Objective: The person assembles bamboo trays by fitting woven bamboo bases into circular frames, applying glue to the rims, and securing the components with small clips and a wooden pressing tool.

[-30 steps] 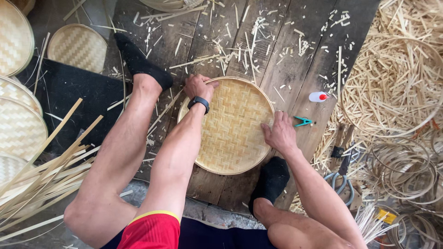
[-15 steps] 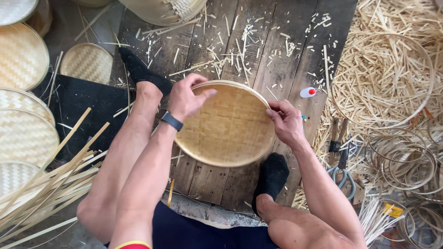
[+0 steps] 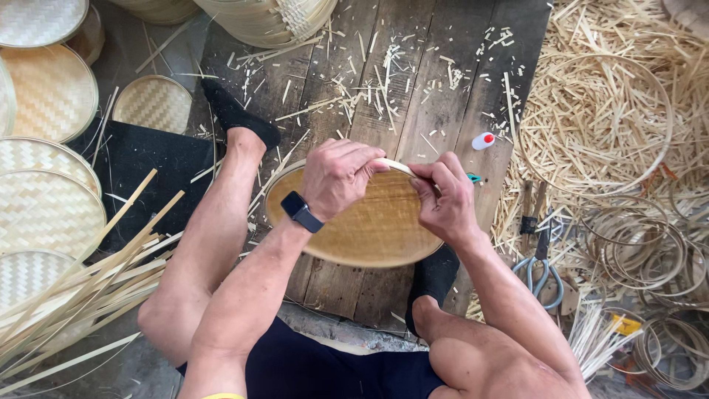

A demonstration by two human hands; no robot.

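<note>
Dark wooden planks [image 3: 436, 111] underfoot, littered with pale bamboo chips. At the middle of the planks, a round woven tray [image 3: 369, 222], tilted up between two black-socked feet. Left hand [image 3: 338, 176], smartwatch [image 3: 301, 212] on the wrist, clenched over the tray's far rim; right hand [image 3: 443, 193] pinching the same rim just beside it. Off the planks' right edge, a small white bottle with a red cap [image 3: 483, 140], scissors [image 3: 545, 275], coiled hoops [image 3: 635, 244] in loose straw. Along the left edge, finished woven trays [image 3: 44, 207] and long bamboo strips [image 3: 81, 288].
</note>
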